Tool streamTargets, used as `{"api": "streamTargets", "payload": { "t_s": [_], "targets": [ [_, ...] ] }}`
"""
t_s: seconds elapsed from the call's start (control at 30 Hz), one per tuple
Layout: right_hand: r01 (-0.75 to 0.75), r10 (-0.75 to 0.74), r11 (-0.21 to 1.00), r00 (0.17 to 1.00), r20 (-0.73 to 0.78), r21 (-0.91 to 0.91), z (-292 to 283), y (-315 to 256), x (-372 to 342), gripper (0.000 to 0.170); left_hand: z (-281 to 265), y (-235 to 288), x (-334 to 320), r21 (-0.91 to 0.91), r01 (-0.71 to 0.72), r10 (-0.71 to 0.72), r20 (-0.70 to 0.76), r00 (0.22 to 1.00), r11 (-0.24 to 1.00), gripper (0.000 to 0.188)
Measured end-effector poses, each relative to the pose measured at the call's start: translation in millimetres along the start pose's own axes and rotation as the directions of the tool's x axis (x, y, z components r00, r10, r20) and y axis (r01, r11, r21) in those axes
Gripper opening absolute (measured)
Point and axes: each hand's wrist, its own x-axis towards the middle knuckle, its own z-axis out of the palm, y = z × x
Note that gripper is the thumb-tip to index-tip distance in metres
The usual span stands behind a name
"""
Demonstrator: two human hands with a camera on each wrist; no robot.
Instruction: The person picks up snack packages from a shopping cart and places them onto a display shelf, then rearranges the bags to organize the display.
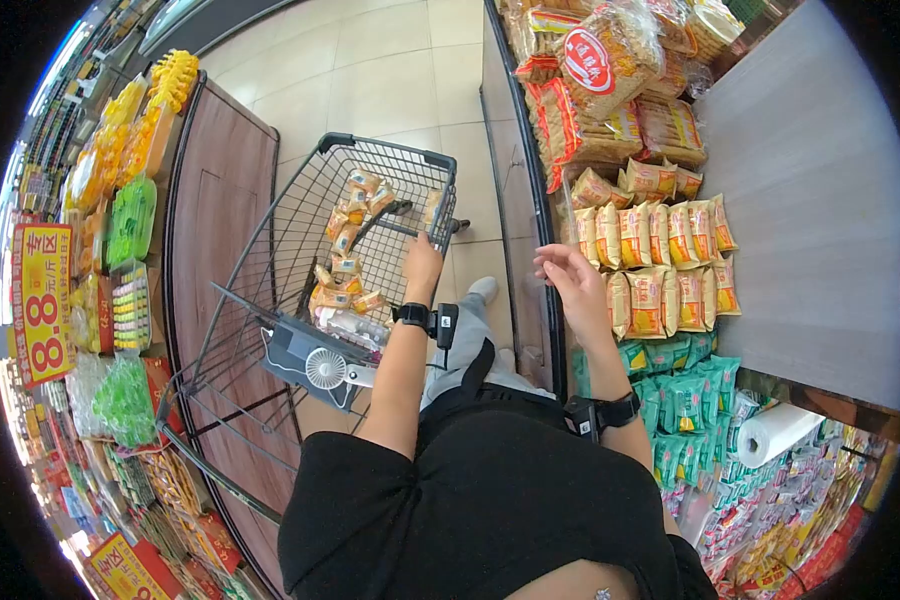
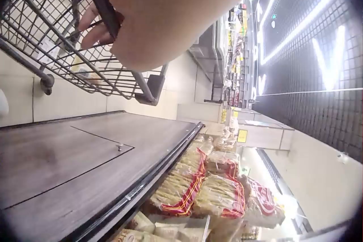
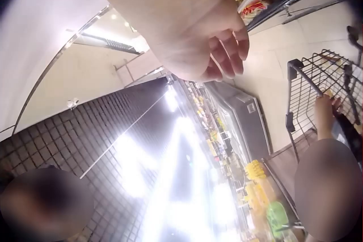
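In the head view the left hand (image 1: 423,265) grips the side rim of a wire shopping cart (image 1: 342,140); the left wrist view shows its fingers (image 2: 93,36) curled round the dark bar. Small tan packs (image 1: 345,238) and a clear plastic package (image 1: 350,327) lie inside the cart. Beside the display edge, the right hand (image 1: 578,290) hangs in the air with fingers loosely bent and nothing held. Nearest to it are standing yellow-and-orange packs (image 1: 642,300) in rows. From the right wrist view, the right hand (image 3: 198,40) is likewise without an object.
Large bags of stick snacks (image 1: 595,120) are piled beyond the packs, with green packets (image 1: 685,400) nearer the body. A plastic bag roll (image 1: 780,435) is at the right. Across the cart stands another display with a yellow price sign (image 1: 43,305). A small fan (image 1: 326,368) sits at the cart handle.
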Motion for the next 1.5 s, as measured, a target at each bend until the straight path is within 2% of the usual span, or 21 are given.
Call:
{"api": "streamTargets", "payload": {
  "t_s": [0.13, 0.23, 0.33, 0.43, 0.47, 0.57, 0.6, 0.7, 0.73, 0.87, 0.97, 1.1, 1.2, 1.3, 1.4, 1.5],
  "targets": [
    [-0.01, 0.01, 1.0, 0.999, 0.032, -0.005, 7, 8, -2, 0.017, -7, -2, -11, -0.016, -0.001, 0.001, -0.031, 1.0, 1.0, 0.027],
    [-0.031, 0.032, 0.999, 0.998, 0.047, -0.023, 9, 12, -2, 0.017, -11, -11, -4, 0.059, 0.001, -0.006, 0.081, 0.997, 0.998, 0.028],
    [-0.043, 0.044, 0.999, 0.998, 0.051, -0.034, 12, 15, -3, 0.017, -17, -19, -1, 0.055, -0.029, 0.019, 0.172, 0.985, 0.998, 0.031],
    [-0.041, 0.043, 0.998, 0.998, 0.052, -0.038, 13, 18, 1, 0.017, -19, -31, 19, 0.211, -0.017, -0.054, 0.325, 0.944, 0.977, 0.033],
    [-0.048, 0.05, 0.998, 0.997, 0.051, -0.042, 13, 21, 3, 0.017, -15, -41, 33, 0.282, -0.093, -0.03, 0.405, 0.914, 0.955, 0.035],
    [-0.08, 0.084, 0.995, 0.994, 0.068, -0.058, 17, 31, 11, 0.018, -4, -66, 68, 0.01, 0.126, -0.115, 0.477, 0.871, 0.992, 0.033],
    [-0.075, 0.08, 0.995, 0.994, 0.073, -0.067, 20, 34, 15, 0.019, -5, -72, 74, -0.043, 0.046, -0.032, 0.27, 0.962, 0.998, 0.033],
    [-0.123, 0.132, 0.989, 0.983, 0.131, -0.079, 27, 56, 25, 0.019, 16, -88, 107, -0.061, 0.062, -0.056, 0.09, 0.994, 0.996, 0.034],
    [-0.141, 0.157, 0.984, 0.975, 0.157, -0.109, 28, 66, 27, 0.019, 22, -90, 115, -0.205, 0.109, -0.079, 0.149, 0.986, 0.973, 0.035],
    [-0.233, 0.245, 0.968, 0.959, 0.145, -0.093, 39, 92, 38, 0.018, 61, -96, 161, -0.28, 0.138, -0.045, 0.316, 0.948, 0.95, 0.034],
    [-0.287, 0.315, 0.94, 0.938, 0.143, -0.186, 39, 107, 46, 0.019, 80, -106, 182, -0.252, 0.157, -0.056, 0.366, 0.929, 0.955, 0.033],
    [-0.387, 0.424, 0.895, 0.893, 0.15, -0.223, 41, 105, 59, 0.019, 101, -125, 206, -0.346, 0.204, 0.04, 0.584, 0.81, 0.916, 0.034],
    [-0.411, 0.448, 0.883, 0.882, 0.146, -0.226, 44, 112, 64, 0.019, 107, -132, 206, -0.342, 0.166, 0.11, 0.657, 0.746, 0.925, 0.035],
    [-0.399, 0.431, 0.894, 0.89, 0.147, -0.202, 47, 119, 65, 0.019, 116, -133, 200, -0.333, 0.258, 0.041, 0.678, 0.734, 0.907, 0.033],
    [-0.381, 0.414, 0.901, 0.898, 0.15, -0.206, 51, 118, 63, 0.019, 94, -111, 182, -0.308, 0.395, -0.129, 0.624, 0.771, 0.866, 0.032],
    [-0.364, 0.4, 0.905, 0.904, 0.15, -0.219, 53, 109, 60, 0.019, 137, -161, 211, -0.33, 0.345, -0.091, 0.594, 0.799, 0.878, 0.034]
  ]
}}
